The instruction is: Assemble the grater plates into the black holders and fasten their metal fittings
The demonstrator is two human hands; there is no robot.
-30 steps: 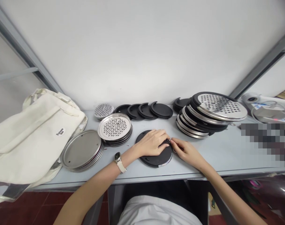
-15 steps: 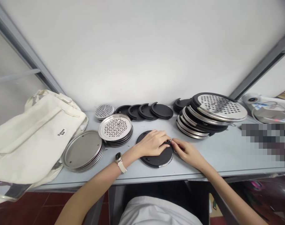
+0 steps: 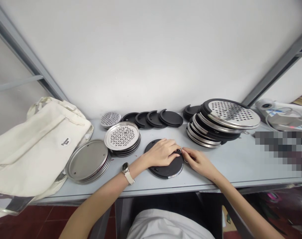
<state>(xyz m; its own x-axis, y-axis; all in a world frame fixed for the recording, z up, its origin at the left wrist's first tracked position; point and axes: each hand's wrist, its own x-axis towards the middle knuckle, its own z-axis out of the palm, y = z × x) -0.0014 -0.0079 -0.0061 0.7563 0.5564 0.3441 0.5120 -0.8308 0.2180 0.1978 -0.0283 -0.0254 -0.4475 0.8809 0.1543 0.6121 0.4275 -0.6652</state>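
Note:
A round black disc (image 3: 165,170) with a thin silvery rim along its lower right lies flat near the table's front edge. Across its top rests my left hand (image 3: 163,152), thumb and index finger closing at the disc's right edge. My right hand (image 3: 195,161) pinches a small metal ring (image 3: 180,150) at that same edge, beside the left fingertips. Part of the ring is hidden by the fingers. Left of the disc stands a stack of round metal graters (image 3: 122,135). Behind it several black round holders (image 3: 171,118) overlap in a row.
Plain metal discs (image 3: 87,159) are stacked at the left, beside a cream bag (image 3: 53,139). A tall, leaning stack of black-rimmed graters (image 3: 234,114) stands at the right. Behind are a small round grater (image 3: 110,119) and a wall (image 3: 151,59). A white device (image 3: 277,111) sits far right.
Both hands stay at the disc's right edge with almost no movement. The view has shifted very slightly.

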